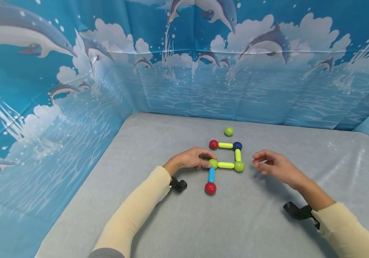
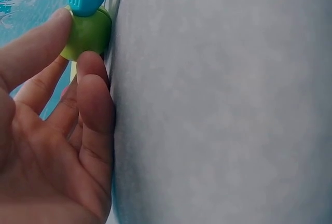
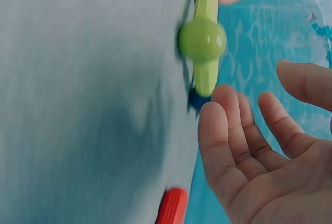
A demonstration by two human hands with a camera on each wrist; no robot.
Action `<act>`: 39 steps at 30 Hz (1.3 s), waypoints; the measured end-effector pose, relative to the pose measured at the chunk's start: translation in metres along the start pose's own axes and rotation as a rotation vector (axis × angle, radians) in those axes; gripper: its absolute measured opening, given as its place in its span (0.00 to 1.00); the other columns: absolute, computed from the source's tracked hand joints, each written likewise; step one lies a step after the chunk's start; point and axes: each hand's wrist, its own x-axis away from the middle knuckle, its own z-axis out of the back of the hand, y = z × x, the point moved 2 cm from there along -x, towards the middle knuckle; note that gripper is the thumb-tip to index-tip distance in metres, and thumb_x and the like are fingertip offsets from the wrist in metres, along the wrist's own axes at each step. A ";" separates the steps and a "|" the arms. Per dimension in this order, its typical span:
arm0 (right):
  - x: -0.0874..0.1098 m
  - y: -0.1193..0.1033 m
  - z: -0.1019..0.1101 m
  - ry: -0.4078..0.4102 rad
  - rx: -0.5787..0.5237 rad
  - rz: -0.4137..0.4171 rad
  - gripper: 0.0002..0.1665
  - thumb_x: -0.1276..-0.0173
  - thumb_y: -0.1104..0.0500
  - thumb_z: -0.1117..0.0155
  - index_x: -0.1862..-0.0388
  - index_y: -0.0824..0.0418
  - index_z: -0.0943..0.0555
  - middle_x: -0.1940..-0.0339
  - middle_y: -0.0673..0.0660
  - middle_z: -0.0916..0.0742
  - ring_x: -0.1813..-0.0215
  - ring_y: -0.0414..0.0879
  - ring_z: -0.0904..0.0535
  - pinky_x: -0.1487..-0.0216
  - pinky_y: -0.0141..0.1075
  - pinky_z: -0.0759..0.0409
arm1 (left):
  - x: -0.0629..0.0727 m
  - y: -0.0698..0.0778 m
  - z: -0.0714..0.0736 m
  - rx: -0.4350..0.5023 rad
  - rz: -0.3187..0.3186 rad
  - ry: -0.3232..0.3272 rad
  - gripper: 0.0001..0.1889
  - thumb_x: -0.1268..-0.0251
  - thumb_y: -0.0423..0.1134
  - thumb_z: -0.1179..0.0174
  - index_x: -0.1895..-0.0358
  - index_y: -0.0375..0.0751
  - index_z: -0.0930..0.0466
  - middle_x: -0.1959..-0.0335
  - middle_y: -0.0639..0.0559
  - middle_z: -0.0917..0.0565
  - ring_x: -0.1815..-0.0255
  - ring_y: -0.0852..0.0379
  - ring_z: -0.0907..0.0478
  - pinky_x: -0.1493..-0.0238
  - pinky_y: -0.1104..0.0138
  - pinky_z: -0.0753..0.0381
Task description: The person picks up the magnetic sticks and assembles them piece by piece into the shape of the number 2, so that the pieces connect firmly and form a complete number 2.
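Observation:
My left hand (image 1: pixel 191 158) pinches a green ball (image 1: pixel 214 163) between thumb and fingers, at one corner of a ball-and-rod figure lying flat. From that ball a light-blue rod (image 1: pixel 211 175) runs toward me to a red ball (image 1: pixel 210 188). A yellow-green rod (image 1: pixel 226 165) leads right to a second green ball (image 1: pixel 239 166). Another yellow-green rod (image 1: pixel 238 155) goes back to a dark-blue ball (image 1: pixel 237 146), and one more (image 1: pixel 225 145) joins it to a far red ball (image 1: pixel 214 144). Right of the figure, my right hand (image 1: pixel 278 168) hovers with fingers loosely bent, holding nothing.
A loose green ball (image 1: pixel 228 131) lies behind the figure on the grey cloth-covered table (image 1: pixel 171 222). The right wrist view shows the end of a red rod (image 3: pixel 173 207) low in the picture. Blue dolphin-print curtains (image 1: pixel 184 93) stand along the back and left side.

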 end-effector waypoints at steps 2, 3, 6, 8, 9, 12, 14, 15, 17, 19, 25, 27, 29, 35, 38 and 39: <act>0.002 0.005 0.006 0.019 0.019 -0.015 0.25 0.22 0.55 0.47 0.34 0.69 0.31 0.41 0.69 0.19 0.53 0.34 0.18 0.56 0.36 0.16 | 0.000 0.000 0.000 -0.004 0.002 -0.006 0.19 0.31 0.39 0.38 0.38 0.52 0.20 0.41 0.52 0.19 0.61 0.60 0.27 0.65 0.70 0.23; 0.003 0.008 0.009 0.029 0.031 -0.020 0.25 0.22 0.54 0.47 0.34 0.69 0.31 0.41 0.69 0.19 0.54 0.33 0.18 0.56 0.36 0.16 | 0.000 -0.001 0.000 -0.004 0.002 -0.008 0.19 0.31 0.39 0.38 0.38 0.52 0.20 0.41 0.52 0.19 0.61 0.60 0.27 0.65 0.70 0.23; 0.007 0.016 0.021 0.075 0.086 -0.020 0.25 0.22 0.53 0.47 0.35 0.68 0.30 0.41 0.69 0.19 0.56 0.30 0.20 0.58 0.35 0.17 | -0.001 -0.001 0.000 -0.006 0.005 -0.011 0.19 0.31 0.40 0.38 0.38 0.52 0.20 0.41 0.52 0.19 0.61 0.60 0.27 0.64 0.70 0.23; 0.009 0.022 0.030 0.117 0.144 -0.013 0.24 0.22 0.53 0.46 0.36 0.68 0.28 0.41 0.69 0.19 0.57 0.32 0.21 0.60 0.34 0.18 | -0.001 -0.001 0.000 -0.005 0.006 -0.010 0.19 0.31 0.40 0.38 0.38 0.52 0.20 0.41 0.53 0.19 0.61 0.59 0.27 0.64 0.70 0.23; 0.010 0.025 0.034 0.138 0.175 -0.010 0.23 0.23 0.54 0.45 0.37 0.67 0.27 0.42 0.69 0.19 0.56 0.35 0.20 0.61 0.33 0.19 | 0.000 -0.001 0.000 -0.006 0.005 -0.008 0.19 0.31 0.40 0.38 0.38 0.52 0.20 0.42 0.53 0.19 0.61 0.59 0.26 0.64 0.69 0.23; 0.010 0.034 0.045 0.192 0.276 -0.003 0.20 0.25 0.58 0.43 0.40 0.67 0.25 0.43 0.70 0.19 0.52 0.49 0.19 0.62 0.33 0.21 | 0.000 -0.001 0.001 -0.013 0.002 -0.005 0.19 0.30 0.40 0.38 0.38 0.52 0.20 0.41 0.52 0.19 0.60 0.59 0.26 0.64 0.69 0.23; 0.008 0.040 0.051 0.210 0.334 0.003 0.19 0.27 0.60 0.43 0.41 0.68 0.24 0.44 0.72 0.19 0.50 0.59 0.20 0.62 0.35 0.20 | 0.001 -0.002 0.002 -0.019 0.003 -0.004 0.19 0.30 0.40 0.38 0.37 0.52 0.21 0.40 0.52 0.19 0.59 0.59 0.26 0.64 0.70 0.23; 0.007 0.042 0.053 0.213 0.354 0.007 0.19 0.27 0.61 0.43 0.41 0.68 0.24 0.44 0.73 0.18 0.49 0.63 0.20 0.62 0.37 0.20 | 0.001 -0.002 0.002 -0.017 0.004 -0.004 0.19 0.30 0.40 0.38 0.37 0.52 0.21 0.40 0.52 0.20 0.59 0.60 0.26 0.64 0.70 0.23; 0.003 0.046 0.056 0.213 0.391 0.014 0.19 0.29 0.63 0.43 0.41 0.69 0.23 0.46 0.73 0.18 0.48 0.66 0.20 0.61 0.40 0.19 | 0.000 -0.003 0.002 -0.018 0.005 -0.003 0.19 0.30 0.40 0.38 0.37 0.52 0.21 0.40 0.52 0.20 0.59 0.60 0.26 0.64 0.70 0.23; -0.001 0.050 0.056 0.205 0.423 0.019 0.20 0.31 0.63 0.41 0.42 0.69 0.22 0.49 0.73 0.16 0.50 0.65 0.19 0.61 0.43 0.18 | 0.000 -0.004 0.002 -0.015 0.006 -0.004 0.19 0.30 0.40 0.38 0.38 0.52 0.21 0.40 0.51 0.20 0.60 0.59 0.27 0.64 0.70 0.23; -0.012 0.057 0.051 0.151 0.500 0.023 0.16 0.34 0.63 0.36 0.49 0.68 0.19 0.56 0.69 0.14 0.57 0.59 0.18 0.60 0.50 0.17 | 0.000 -0.002 0.000 -0.005 0.007 -0.005 0.19 0.31 0.39 0.38 0.38 0.51 0.20 0.39 0.51 0.20 0.60 0.59 0.27 0.65 0.70 0.23; -0.013 0.057 0.049 0.155 0.508 0.019 0.13 0.35 0.63 0.35 0.52 0.67 0.18 0.57 0.68 0.14 0.59 0.58 0.18 0.61 0.50 0.18 | 0.000 -0.002 0.000 -0.009 0.007 -0.007 0.19 0.30 0.39 0.38 0.37 0.52 0.21 0.38 0.51 0.21 0.60 0.59 0.27 0.64 0.70 0.23; -0.013 0.057 0.048 0.168 0.507 0.011 0.11 0.35 0.64 0.35 0.55 0.66 0.18 0.58 0.68 0.14 0.60 0.57 0.18 0.61 0.49 0.18 | -0.001 -0.002 0.000 -0.014 0.006 -0.009 0.19 0.30 0.40 0.39 0.37 0.52 0.21 0.38 0.51 0.21 0.60 0.59 0.27 0.64 0.70 0.23; -0.015 0.057 0.047 0.172 0.506 -0.009 0.09 0.36 0.64 0.34 0.57 0.65 0.19 0.59 0.68 0.14 0.60 0.56 0.19 0.62 0.48 0.19 | -0.001 -0.004 0.001 -0.017 -0.004 -0.009 0.19 0.30 0.39 0.39 0.37 0.52 0.21 0.39 0.52 0.20 0.62 0.60 0.27 0.65 0.70 0.24; -0.016 0.056 0.047 0.172 0.516 -0.006 0.09 0.36 0.64 0.34 0.57 0.65 0.19 0.60 0.66 0.14 0.60 0.55 0.19 0.60 0.50 0.20 | -0.001 -0.003 0.000 -0.013 -0.005 -0.004 0.19 0.31 0.39 0.38 0.38 0.52 0.21 0.41 0.53 0.20 0.63 0.60 0.27 0.66 0.70 0.24; -0.016 0.056 0.047 0.172 0.518 -0.004 0.09 0.36 0.64 0.34 0.57 0.65 0.19 0.60 0.66 0.13 0.60 0.55 0.19 0.60 0.50 0.20 | -0.001 -0.003 0.000 -0.012 -0.006 -0.003 0.19 0.31 0.39 0.38 0.38 0.52 0.20 0.41 0.53 0.20 0.64 0.60 0.27 0.66 0.70 0.24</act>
